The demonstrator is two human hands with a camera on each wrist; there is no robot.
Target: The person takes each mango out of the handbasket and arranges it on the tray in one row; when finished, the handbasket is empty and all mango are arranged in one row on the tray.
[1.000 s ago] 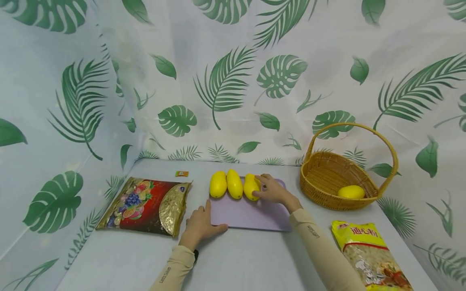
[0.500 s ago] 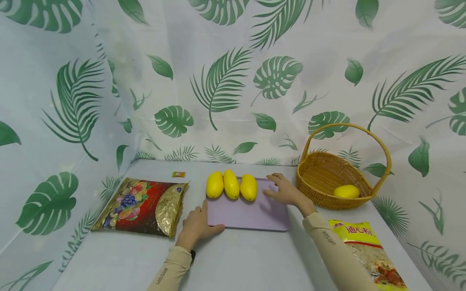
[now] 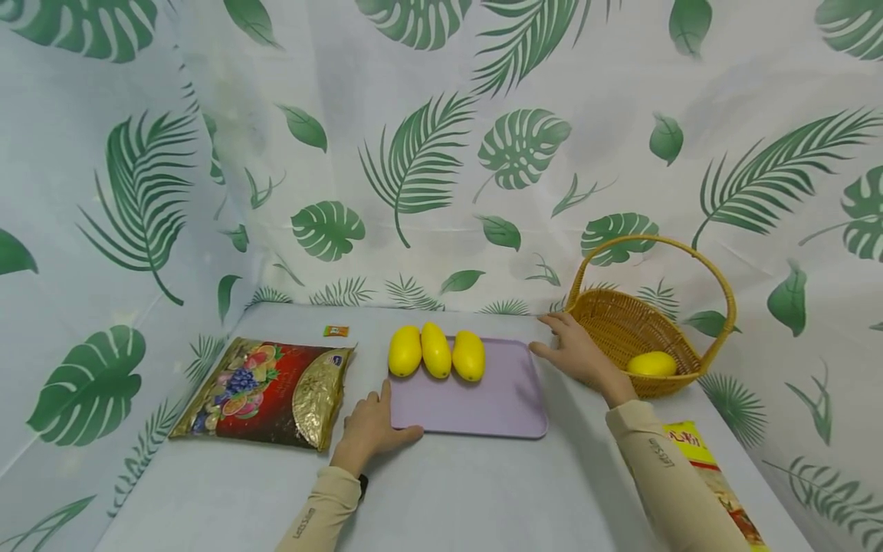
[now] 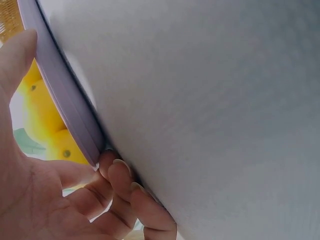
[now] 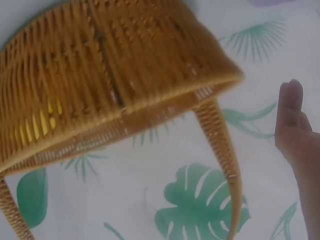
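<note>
Three yellow mangoes lie side by side along the back left of a lilac tray [image 3: 476, 410]: a left mango [image 3: 405, 351], a middle mango [image 3: 436, 349] and a right mango [image 3: 469, 356]. My left hand [image 3: 369, 429] rests at the tray's front left corner, thumb along the front edge and forefinger by the left side. In the left wrist view its thumb [image 4: 20, 55] touches the rim. Over the table between tray and wicker basket [image 3: 600, 368], my right hand [image 3: 579, 354] holds nothing, fingers spread. It partly covers the basket, where a fourth mango [image 3: 651, 363] lies.
On the left lies a large red and gold bag [image 3: 269, 395], with a small orange packet [image 3: 336, 331] behind it. A yellow bag of pasta [image 3: 713, 475] at the right is partly behind my right sleeve. Leaf-printed cloth [image 3: 428, 253] rises at the back.
My right hand has let go of the right mango and moved right, off the tray to beside the basket. The left hand stays at the tray's corner. The view has shifted slightly.
</note>
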